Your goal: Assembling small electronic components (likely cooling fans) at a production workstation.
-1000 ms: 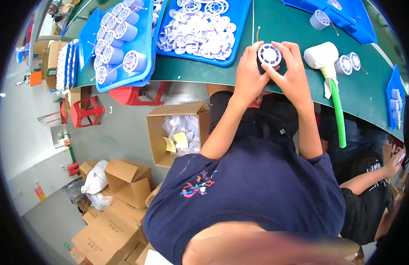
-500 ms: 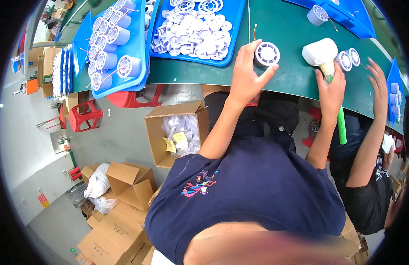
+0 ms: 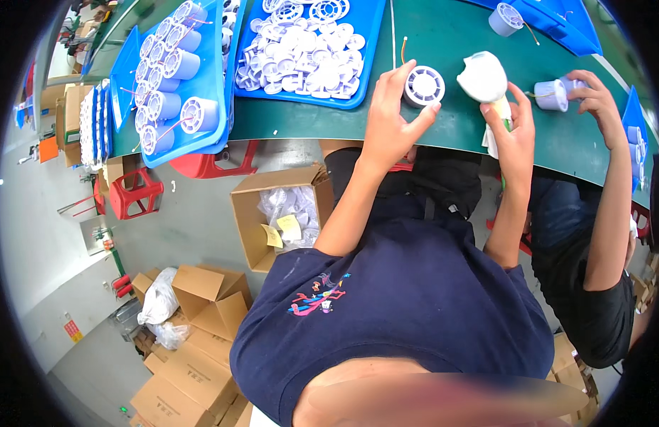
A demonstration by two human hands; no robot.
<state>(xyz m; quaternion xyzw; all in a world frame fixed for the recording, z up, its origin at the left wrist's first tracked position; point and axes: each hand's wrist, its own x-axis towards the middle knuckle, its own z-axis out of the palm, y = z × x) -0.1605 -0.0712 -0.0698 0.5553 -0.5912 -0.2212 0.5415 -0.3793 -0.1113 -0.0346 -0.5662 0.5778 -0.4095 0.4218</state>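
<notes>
OK, far L: red stool (image 3: 136, 193) on floor, then blue tray (image 3: 220, 117) at the tabletop edge w/ rows of wht cyls (image 3: 181, 64), thin wires sticking out. Below it, open carton (image 3: 245, 213) w/ clear plastic bags + yellow notes. Next R, second blue tray (image 3: 373, 60), heaped w/ small wht discs (image 3: 290, 64), slotted rings at the top end. Then L hand (image 3: 395, 121): grip holding wht slotted-top cyl (image 3: 424, 86), fingers along its L side, thumb at lower edge. Cyl is upright on grn tabletop (image 3: 432, 35), brownish wire (image 3: 404, 51) up on its L. Just R of it, wrapped mallet (image 3: 483, 77), wht head; R hand (image 3: 513, 135) grip closed round its handle just below head. Upper R: loose cyl (image 3: 506, 20) by blue bin (image 3: 578, 35). Further R, co-worker's hand (image 3: 599, 107) on one of a pair of cyls (image 3: 550, 95). Far R: blue rack (image 3: 634, 103) w/ more cyls.
</notes>
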